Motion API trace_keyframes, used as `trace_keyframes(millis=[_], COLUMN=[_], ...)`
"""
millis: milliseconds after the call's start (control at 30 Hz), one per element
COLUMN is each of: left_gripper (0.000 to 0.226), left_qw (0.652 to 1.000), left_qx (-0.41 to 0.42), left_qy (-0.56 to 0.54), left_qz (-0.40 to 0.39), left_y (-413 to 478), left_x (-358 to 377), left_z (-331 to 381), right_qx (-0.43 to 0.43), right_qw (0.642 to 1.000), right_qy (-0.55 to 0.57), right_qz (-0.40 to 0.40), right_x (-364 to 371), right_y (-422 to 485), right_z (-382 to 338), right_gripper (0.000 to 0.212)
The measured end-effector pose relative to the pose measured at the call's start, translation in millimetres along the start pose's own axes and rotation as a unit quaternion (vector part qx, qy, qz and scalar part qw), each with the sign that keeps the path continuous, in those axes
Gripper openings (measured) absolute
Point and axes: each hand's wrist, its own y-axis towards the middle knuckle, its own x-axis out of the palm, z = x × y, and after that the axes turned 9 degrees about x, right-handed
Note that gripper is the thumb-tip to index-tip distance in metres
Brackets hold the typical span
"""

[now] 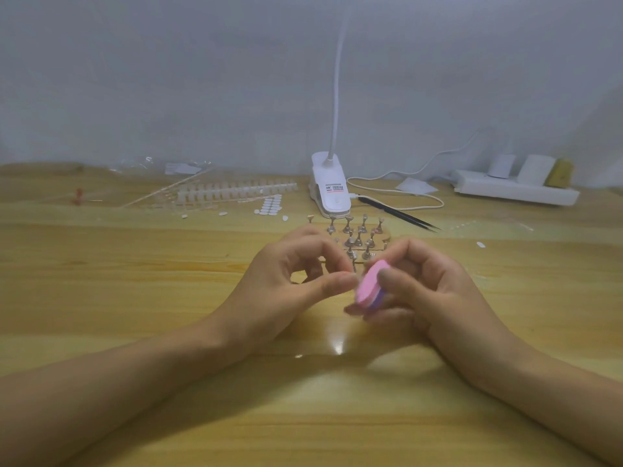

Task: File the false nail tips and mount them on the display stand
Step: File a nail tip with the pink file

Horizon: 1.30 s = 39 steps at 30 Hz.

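Nail tip, I judge, sits in left hand [296, 274] pinch: thumb and forefinger pressed together, right against pink file block [369, 286]. Tip itself too small and blurred to confirm. Right hand [424, 288] fingers curl round block, thumb on top.

To file well: short light strokes, tip edge flat to grit, forearms braced on bench [135, 298].

Display stand [359, 237] just behind hands, nearest pegs hidden by knuckles. Spare tips [236, 190] in rows, back left.

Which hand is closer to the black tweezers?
Right. The right hand, gripping the pink file, is just in front of the tweezers; the left hand is farther away, off to their left.
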Motion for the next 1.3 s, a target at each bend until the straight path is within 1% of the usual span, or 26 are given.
trace_keyframes(millis=[33, 67, 167, 200, 267, 300, 367, 400, 500, 533, 600, 633, 700, 733, 800, 833, 867, 933, 967, 1033, 1067, 1100, 1167, 1200, 1233, 1300], left_gripper=[0.008, 0.008, 0.014, 0.016, 0.018, 0.018, 0.017, 0.016, 0.013, 0.013, 0.012, 0.011, 0.01, 0.009, 0.01, 0.011, 0.012, 0.015, 0.016, 0.015, 0.014, 0.014, 0.012, 0.012, 0.011, 0.011], left_qw=[1.0, 1.0, 0.998, 0.997, 0.996, 0.995, 0.995, 0.995, 0.996, 0.996, 0.995, 0.994, 0.993, 0.992, 0.991, 0.991, 0.99, 0.99, 0.99, 0.99, 0.989, 0.988, 0.986, 0.985, 0.983, 0.98], left_qx=[0.009, 0.014, 0.048, 0.061, 0.076, 0.078, 0.08, 0.081, 0.08, 0.077, 0.076, 0.082, 0.097, 0.099, 0.098, 0.102, 0.108, 0.112, 0.11, 0.11, 0.113, 0.118, 0.128, 0.132, 0.134, 0.138], left_qy=[0.009, 0.013, 0.045, 0.051, 0.052, 0.052, 0.058, 0.056, 0.046, 0.049, 0.059, 0.064, 0.07, 0.072, 0.082, 0.088, 0.092, 0.089, 0.084, 0.082, 0.087, 0.095, 0.108, 0.114, 0.122, 0.141], left_qz=[0.004, 0.011, 0.013, 0.007, 0.007, 0.015, 0.024, 0.021, 0.018, 0.025, 0.027, 0.021, 0.01, 0.013, 0.027, 0.026, 0.023, 0.022, 0.027, 0.027, 0.022, 0.016, 0.011, 0.016, 0.025, 0.033], left_y=[-0.4, -1.4, -4.5, -5.1, -4.9, -4.8, -4.2, -4.4, -4.3, -4.0, -3.9, -4.4, -5.2, -5.5, -4.8, -4.7, -4.7, -4.7, -4.8, -4.7, -4.6, -4.6, -4.9, -5.0, -4.6, -3.7], left_x=[0.4, 0.2, 2.4, 3.3, 3.8, 3.5, 3.2, 3.3, 4.1, 3.7, 3.6, 3.9, 4.9, 5.0, 4.3, 4.0, 3.7, 2.9, 2.3, 2.4, 3.1, 3.8, 5.1, 5.2, 5.1, 5.0], left_z=[1.2, 2.4, 5.1, 5.6, 6.4, 6.9, 7.7, 8.3, 9.7, 9.5, 9.1, 9.1, 9.4, 9.4, 9.1, 8.9, 8.7, 7.9, 7.7, 7.8, 7.9, 8.0, 7.8, 7.7, 7.5, 7.2], right_qx=[-0.007, -0.008, 0.007, 0.004, -0.007, -0.008, -0.005, -0.008, -0.018, -0.015, -0.013, -0.019, -0.026, -0.023, -0.009, -0.01, -0.02, -0.038, -0.035, -0.023, -0.025, -0.033, -0.052, -0.052, -0.04, -0.018], right_qw=[1.0, 0.999, 0.999, 1.0, 1.0, 1.0, 0.999, 0.999, 1.0, 1.0, 0.999, 0.999, 1.0, 0.999, 0.999, 0.999, 0.999, 0.999, 0.999, 0.999, 0.999, 0.999, 0.998, 0.998, 0.999, 0.998], right_qy=[0.01, 0.01, -0.017, -0.009, 0.02, 0.022, 0.003, -0.005, -0.003, -0.005, -0.013, -0.012, 0.002, 0.01, 0.02, 0.014, 0.005, 0.001, 0.006, 0.007, 0.004, 0.004, 0.015, 0.015, 0.007, -0.019], right_qz=[0.026, 0.032, -0.037, -0.028, 0.02, 0.016, -0.038, -0.044, 0.023, 0.011, -0.043, -0.044, 0.008, 0.02, -0.03, -0.051, -0.045, 0.007, 0.014, -0.027, -0.035, -0.023, 0.035, 0.044, 0.022, -0.048], right_x=[-1.0, -1.8, -0.1, -0.7, -3.2, -3.9, -2.9, -3.1, -5.7, -6.0, -4.7, -3.9, -4.0, -5.5, -5.4, -4.0, -3.7, -4.6, -4.8, -3.9, -3.2, -2.9, -5.2, -6.3, -5.9, -2.8], right_y=[0.0, -0.1, -0.1, 0.2, 1.0, 1.1, 0.6, 1.0, 2.0, 1.7, 0.3, 0.2, 0.5, 0.7, -0.3, -0.9, -1.3, -0.4, 0.4, 0.4, 0.6, 0.6, 0.4, 0.1, -0.6, -2.3], right_z=[-0.1, -0.2, 1.3, 1.5, 0.7, 0.8, 1.0, 1.8, 1.8, 1.7, 2.3, 2.0, 0.3, 0.6, 1.1, 1.4, 1.7, 1.2, 1.2, 1.6, 1.7, 1.3, 0.3, -0.2, -0.5, 1.2], right_gripper=[0.026, 0.025, 0.023, 0.022, 0.021, 0.022, 0.026, 0.025, 0.018, 0.018, 0.021, 0.022, 0.021, 0.024, 0.03, 0.028, 0.024, 0.015, 0.014, 0.016, 0.016, 0.015, 0.014, 0.016, 0.018, 0.019])
